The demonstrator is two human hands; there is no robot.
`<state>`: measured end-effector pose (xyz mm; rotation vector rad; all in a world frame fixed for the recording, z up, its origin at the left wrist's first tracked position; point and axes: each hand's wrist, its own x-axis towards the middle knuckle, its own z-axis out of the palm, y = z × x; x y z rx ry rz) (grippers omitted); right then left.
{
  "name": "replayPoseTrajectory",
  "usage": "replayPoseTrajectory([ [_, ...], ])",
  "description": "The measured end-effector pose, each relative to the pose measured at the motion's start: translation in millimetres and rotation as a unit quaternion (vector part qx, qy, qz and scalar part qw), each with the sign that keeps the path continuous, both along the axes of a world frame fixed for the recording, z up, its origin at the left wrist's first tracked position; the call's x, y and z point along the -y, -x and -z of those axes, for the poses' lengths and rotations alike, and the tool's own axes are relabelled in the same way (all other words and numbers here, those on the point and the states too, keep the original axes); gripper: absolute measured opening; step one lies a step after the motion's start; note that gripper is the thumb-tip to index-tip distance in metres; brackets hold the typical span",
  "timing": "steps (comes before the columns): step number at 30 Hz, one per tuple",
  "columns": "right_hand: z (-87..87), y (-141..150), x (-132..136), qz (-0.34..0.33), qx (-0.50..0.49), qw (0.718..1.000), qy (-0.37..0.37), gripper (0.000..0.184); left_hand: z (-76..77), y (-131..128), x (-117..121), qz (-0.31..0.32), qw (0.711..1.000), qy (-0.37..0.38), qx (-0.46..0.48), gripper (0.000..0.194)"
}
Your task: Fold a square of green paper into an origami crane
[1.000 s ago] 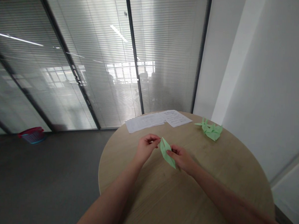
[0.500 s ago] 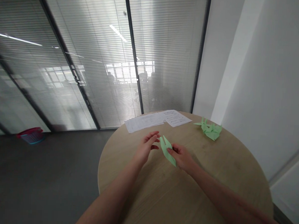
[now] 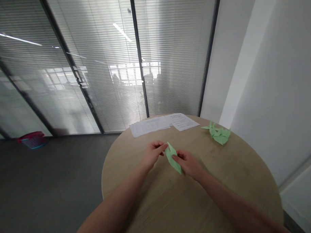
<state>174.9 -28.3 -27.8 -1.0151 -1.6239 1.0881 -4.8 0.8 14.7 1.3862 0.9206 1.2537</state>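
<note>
A piece of folded green paper (image 3: 173, 161), long and pointed with a slit at its far end, is held above the round wooden table (image 3: 152, 211). My right hand (image 3: 187, 162) pinches its right edge, thumb on top and fingers behind. My left hand (image 3: 154, 153) has thumb and fingers closed on the paper's upper left tip. The fingers of my right hand behind the paper are partly hidden.
Several folded green paper figures (image 3: 219, 135) lie in a cluster at the table's far right. Printed white sheets (image 3: 152, 126) lie along the far edge. A red and blue basket (image 3: 33, 140) stands on the floor at left. Glass partitions with blinds (image 3: 172, 62) rise behind the table.
My left hand's fingers, spread apart beside the paper before, have closed on its upper left tip. My right hand keeps its grip, with the paper shifted slightly left.
</note>
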Motion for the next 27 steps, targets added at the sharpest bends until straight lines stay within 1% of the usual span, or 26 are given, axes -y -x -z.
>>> replayPoseTrajectory([
  [2,1.1,0,-1,0.002,0.002,1.000,0.001,0.027,-0.6,1,1,0.009,1.000,-0.003,-0.004,0.034],
  [8,0.1,-4,-5,0.042,-0.019,0.999,-0.007,0.024,0.9,-2,2,0.051,0.998,0.012,-0.037,0.039],
  [11,-0.1,-5,-6,0.038,-0.034,0.999,-0.012,0.023,5.1,-3,0,0.063,0.996,0.006,-0.060,0.035],
  [15,0.2,-5,-7,0.036,-0.071,0.997,-0.020,0.023,10.6,-3,-4,0.060,0.994,-0.012,-0.089,0.031],
  [17,-0.3,-6,-8,0.054,-0.065,0.996,-0.029,0.025,12.7,-1,-6,0.061,0.992,-0.021,-0.107,0.029],
  [20,-1.8,-9,-8,0.086,-0.026,0.995,-0.038,0.024,15.3,1,-9,0.072,0.988,-0.032,-0.130,0.026],
  [23,-2.6,-12,-9,0.099,-0.008,0.994,-0.045,0.022,16.6,1,-10,0.079,0.988,-0.032,-0.127,0.025],
  [27,-3.6,-13,-10,0.109,-0.013,0.992,-0.059,0.019,13.5,2,-9,0.068,0.994,-0.014,-0.084,0.027],
])
